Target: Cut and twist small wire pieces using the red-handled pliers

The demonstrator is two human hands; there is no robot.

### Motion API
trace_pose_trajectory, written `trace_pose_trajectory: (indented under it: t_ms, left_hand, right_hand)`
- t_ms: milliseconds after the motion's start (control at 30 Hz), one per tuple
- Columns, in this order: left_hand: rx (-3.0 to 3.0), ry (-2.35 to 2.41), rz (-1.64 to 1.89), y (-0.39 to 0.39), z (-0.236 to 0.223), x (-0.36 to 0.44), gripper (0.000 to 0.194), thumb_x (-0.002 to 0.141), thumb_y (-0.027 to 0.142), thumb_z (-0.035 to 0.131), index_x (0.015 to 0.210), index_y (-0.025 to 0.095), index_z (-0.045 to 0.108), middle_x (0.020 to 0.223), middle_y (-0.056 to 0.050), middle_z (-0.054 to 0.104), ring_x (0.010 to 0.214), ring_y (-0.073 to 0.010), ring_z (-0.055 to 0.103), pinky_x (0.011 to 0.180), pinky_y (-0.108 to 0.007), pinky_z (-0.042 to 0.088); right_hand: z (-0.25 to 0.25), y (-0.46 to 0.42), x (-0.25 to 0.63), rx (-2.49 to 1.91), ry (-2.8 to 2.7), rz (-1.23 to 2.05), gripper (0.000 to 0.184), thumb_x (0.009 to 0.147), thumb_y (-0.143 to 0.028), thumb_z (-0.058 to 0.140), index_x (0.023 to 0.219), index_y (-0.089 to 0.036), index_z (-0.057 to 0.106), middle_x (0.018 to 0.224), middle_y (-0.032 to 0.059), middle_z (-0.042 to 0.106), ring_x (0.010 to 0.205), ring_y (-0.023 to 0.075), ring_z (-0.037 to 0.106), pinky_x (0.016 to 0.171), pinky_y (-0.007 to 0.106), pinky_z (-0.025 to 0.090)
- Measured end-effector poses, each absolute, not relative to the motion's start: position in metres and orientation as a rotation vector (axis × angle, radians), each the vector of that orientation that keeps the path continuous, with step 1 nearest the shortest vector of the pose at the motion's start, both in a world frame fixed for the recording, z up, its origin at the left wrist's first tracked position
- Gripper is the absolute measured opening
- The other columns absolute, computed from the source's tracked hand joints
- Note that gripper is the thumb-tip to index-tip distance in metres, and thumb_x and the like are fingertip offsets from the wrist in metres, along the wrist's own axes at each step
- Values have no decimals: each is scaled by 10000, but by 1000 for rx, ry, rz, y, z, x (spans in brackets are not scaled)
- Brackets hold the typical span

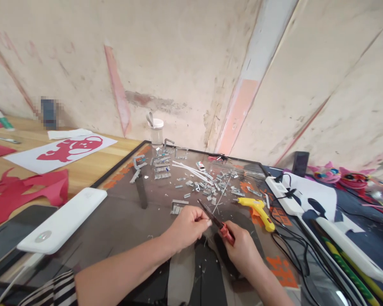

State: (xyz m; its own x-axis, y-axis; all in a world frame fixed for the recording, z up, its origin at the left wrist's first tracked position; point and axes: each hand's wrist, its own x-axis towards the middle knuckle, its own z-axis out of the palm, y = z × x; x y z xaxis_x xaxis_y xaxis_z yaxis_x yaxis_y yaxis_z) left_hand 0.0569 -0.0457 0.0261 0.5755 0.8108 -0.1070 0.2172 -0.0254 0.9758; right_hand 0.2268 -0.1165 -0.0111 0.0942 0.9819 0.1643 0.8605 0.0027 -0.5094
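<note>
My right hand [241, 244] is closed around the red handle of what look like scissors [212, 214], whose long dark blades point up and left. My left hand [191, 225] pinches a small pale piece [210, 222] close beside the blades. Just past the left fingers lies a grey bracket-shaped piece [179, 206]. Many small silvery-grey pieces [207, 186] are scattered beyond both hands, along with white glue sticks [193, 171]. A yellow glue gun [258, 210] rests to the right of my right hand.
Grey frame-like pieces [162, 166] and a lidded jar [157, 132] stand toward the wall. At left are a white power bank [64, 219] and red paper cut-outs [28, 193]. A power strip [284, 195] and black cables [290, 250] run along the right side.
</note>
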Motion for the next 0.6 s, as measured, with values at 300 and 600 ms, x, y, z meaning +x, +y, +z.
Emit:
trace_pose_trajectory:
  t_ms: [300,600]
  left_hand:
    - [1829,684,769,-39,15,51,195,754,266,478,628,140,556,536,32,449,512,-78,364,493,-192,279]
    - [1537,707,572,-47,13,61,214,730,336,544,688,131,590,461,53,442,423,-61,361,434,-186,262]
  right_hand:
    - [3,-122,226,-1705,-1653,756,226,801,-351,461,645,-189,440,557,-51,402,519,99,352,487,193,300]
    - [8,-125,253,-1767,-1587,694,268,792,-424,472,724,-167,498,591,-42,397,552,106,359,516,198,326]
